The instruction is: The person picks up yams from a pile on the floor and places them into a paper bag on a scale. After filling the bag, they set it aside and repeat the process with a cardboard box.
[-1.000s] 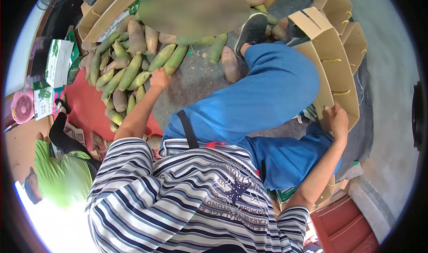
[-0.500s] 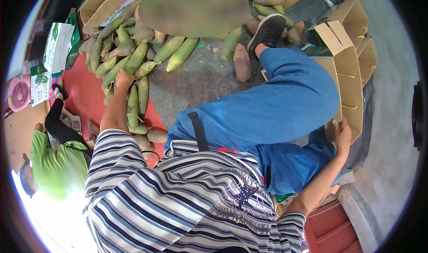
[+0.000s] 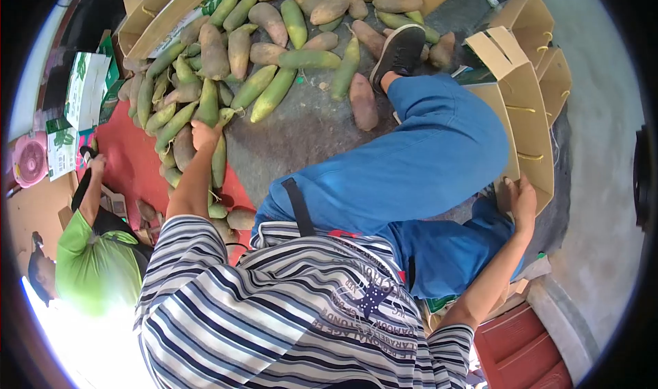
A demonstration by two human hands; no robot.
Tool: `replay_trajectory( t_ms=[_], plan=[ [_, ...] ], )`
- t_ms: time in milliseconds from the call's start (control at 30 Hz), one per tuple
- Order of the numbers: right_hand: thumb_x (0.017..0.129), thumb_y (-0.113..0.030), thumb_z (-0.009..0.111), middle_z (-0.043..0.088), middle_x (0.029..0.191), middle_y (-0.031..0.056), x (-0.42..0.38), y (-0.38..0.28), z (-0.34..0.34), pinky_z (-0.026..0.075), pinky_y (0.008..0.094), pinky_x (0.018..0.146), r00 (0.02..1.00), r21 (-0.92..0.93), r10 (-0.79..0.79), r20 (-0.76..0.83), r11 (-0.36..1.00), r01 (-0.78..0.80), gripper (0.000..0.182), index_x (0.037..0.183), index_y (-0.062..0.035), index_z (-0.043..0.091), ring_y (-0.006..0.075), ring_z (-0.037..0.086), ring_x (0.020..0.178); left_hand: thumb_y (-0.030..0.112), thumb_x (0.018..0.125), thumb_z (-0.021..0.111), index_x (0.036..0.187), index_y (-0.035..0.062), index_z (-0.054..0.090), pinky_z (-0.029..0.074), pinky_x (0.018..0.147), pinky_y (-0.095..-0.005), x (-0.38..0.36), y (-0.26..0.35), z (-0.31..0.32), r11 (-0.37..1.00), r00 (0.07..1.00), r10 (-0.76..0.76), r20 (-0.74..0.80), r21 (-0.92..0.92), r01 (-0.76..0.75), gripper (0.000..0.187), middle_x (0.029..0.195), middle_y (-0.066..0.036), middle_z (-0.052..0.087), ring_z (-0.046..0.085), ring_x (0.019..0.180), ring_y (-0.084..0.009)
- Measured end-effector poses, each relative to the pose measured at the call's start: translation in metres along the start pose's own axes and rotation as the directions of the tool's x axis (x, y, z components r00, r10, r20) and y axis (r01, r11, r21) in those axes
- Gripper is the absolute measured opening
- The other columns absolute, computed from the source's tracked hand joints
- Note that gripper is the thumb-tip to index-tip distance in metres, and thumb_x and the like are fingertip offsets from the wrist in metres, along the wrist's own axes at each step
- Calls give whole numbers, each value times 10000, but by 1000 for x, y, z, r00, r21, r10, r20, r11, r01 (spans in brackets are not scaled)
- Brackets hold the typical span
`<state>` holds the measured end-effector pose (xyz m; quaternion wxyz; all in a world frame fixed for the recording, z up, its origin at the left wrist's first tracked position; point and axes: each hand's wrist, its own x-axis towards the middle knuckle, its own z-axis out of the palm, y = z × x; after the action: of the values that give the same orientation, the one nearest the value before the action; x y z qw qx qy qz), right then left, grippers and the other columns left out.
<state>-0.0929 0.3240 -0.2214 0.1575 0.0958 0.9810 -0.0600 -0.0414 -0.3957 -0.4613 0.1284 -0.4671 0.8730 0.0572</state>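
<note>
My left hand is closed around the lower end of a long green radish, at the near edge of a big heap. Other green radishes and purplish-brown roots lie around it, some with thin root tails. On the right, my right hand grips the lower edge of an upright, open cardboard box, thumb on the near side. Yellow cord loops show on the box wall. The box's inside is mostly hidden from this angle.
My bent leg in blue trousers lies between heap and box, with a black shoe near the roots. Another person in a green shirt sits at left, near a pink fan. More cartons stand at upper left.
My left hand has moved slightly right and towards me, uncovering a brownish root beside it. My right hand stays on the box. The other person's arm now reaches towards their foot.
</note>
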Motion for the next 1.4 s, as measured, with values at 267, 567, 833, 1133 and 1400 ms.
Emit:
replay_trajectory(
  t_ms=[267, 567, 833, 1133, 1400],
  plan=[
    [823, -205, 580, 612, 984, 236, -3, -13, -7, 442, 444, 818, 1000, -9, 21, 17, 1000, -21, 357, 1128, -23, 548, 383, 575, 951, 451, 821, 618, 972, 65, 499, 397, 381, -304, -53, 110, 48, 312, 744, -77, 663, -693, 650, 431, 730, -88, 545, 518, 516, -204],
    [788, -192, 594, 629, 883, 168, 0, -3, 2, 470, 441, 776, 998, -104, -43, -43, 994, 38, 229, 968, -51, 576, 330, 599, 899, 451, 847, 548, 962, 100, 505, 356, 453, -249, -203, 217, -71, 239, 643, 550, 533, -838, 490, 371, 708, -31, 520, 464, 531, -125],
    [791, -190, 595, 634, 869, 164, 0, -5, 2, 472, 446, 763, 999, -85, -17, -46, 996, 13, 185, 906, -46, 580, 328, 604, 882, 221, 814, 650, 1192, -3, 472, 455, 758, -270, -298, 318, -187, -73, 245, 934, -261, -809, -584, 474, 1056, -92, 573, 551, 906, -132],
    [794, -195, 604, 634, 881, 166, -2, -4, 0, 476, 446, 756, 998, -76, -21, -55, 997, 17, 187, 912, -50, 589, 339, 603, 888, 72, 861, 580, 1199, 31, 489, 472, 832, -277, -339, 324, -205, -254, 223, 863, -454, -770, -585, 352, 1066, -114, 599, 596, 951, -165],
    [788, -208, 617, 642, 911, 159, -1, -2, 9, 485, 438, 766, 998, -33, -9, -69, 999, 7, 194, 917, -64, 622, 331, 607, 912, 148, 923, 465, 1229, 33, 489, 330, 1025, -401, -393, 225, -327, -962, 216, -144, -966, 86, -257, 328, 1253, -87, 520, 458, 1193, -221]
  ],
)
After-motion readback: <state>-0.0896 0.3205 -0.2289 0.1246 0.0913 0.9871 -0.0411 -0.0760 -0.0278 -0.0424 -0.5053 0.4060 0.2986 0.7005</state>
